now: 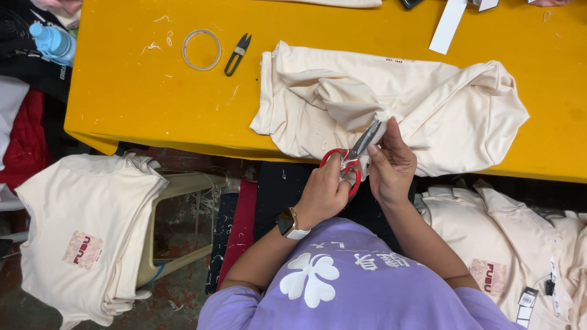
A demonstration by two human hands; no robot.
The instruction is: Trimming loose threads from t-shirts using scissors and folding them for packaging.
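So the cream cotton garment (428, 104) is lying bunched up on the yellow table (134, 91), spilling a bit over the near edge, and the red-handled scissors (351, 156) are right at a gathered fold of it near the middle. The left hand (324, 192) has its fingers through the red loops, closed around the handles, blades pointing up into the fabric. The right hand (391, 165) is pinching that bit of cloth just beside the blade tips, fingers closed on it. Can't tell whether the blades are actually biting anything, it's too small to see.

As for progress, my read is it's mid-batch: there's a folded stack of cream shirts with pink printed patches (85, 238) on a plastic stool to the left, and another heap of cream shirts with hang tags (520, 256) on the right, so some look handled and some probably aren't. Which pile is which, no idea.

Farther up the table there's a small black thread snipper (237, 54), a thin pale ring (202, 50), loose thread scraps scattered about, and a blue water bottle (52, 41) off the left corner.
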